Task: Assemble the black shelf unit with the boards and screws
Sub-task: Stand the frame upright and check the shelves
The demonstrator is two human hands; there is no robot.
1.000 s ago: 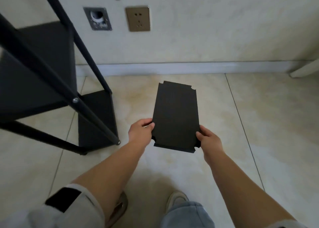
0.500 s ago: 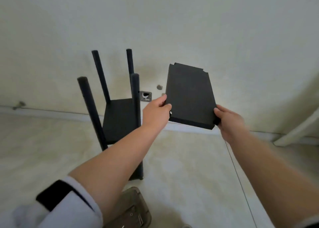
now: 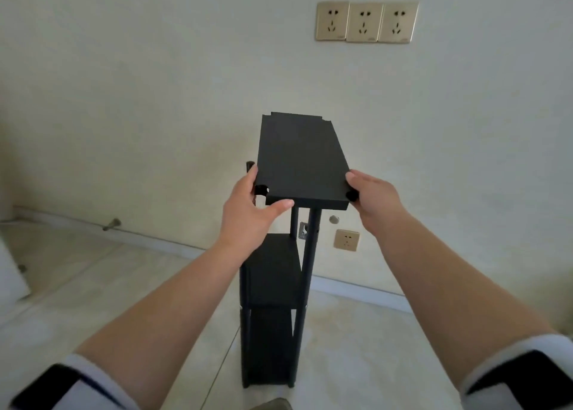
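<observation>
Head view: A flat black rectangular shelf board with notched corners (image 3: 300, 158) is held level at the top of a tall, narrow black shelf frame of round posts (image 3: 307, 254), which stands on the pale tiled floor (image 3: 93, 285) close to a cream wall (image 3: 155, 83). The left hand (image 3: 248, 211) grips the board's near left corner, fingers along the side edge and thumb under the front edge. The right hand (image 3: 372, 198) grips the near right corner, fingers curled round the edge. Post tops show in the two near corner notches, so the board is judged to be held this way to line its notches up with the posts before seating. Whether the far corners are engaged cannot be told.

Contents: the frame carries two lower black boards (image 3: 273, 270), already fitted between the posts; nothing lies on them. No screws are visible.

Surroundings: three brass-coloured wall sockets (image 3: 366, 21) are mounted high on the wall; a single socket (image 3: 346, 239) sits low, behind the frame.
</observation>
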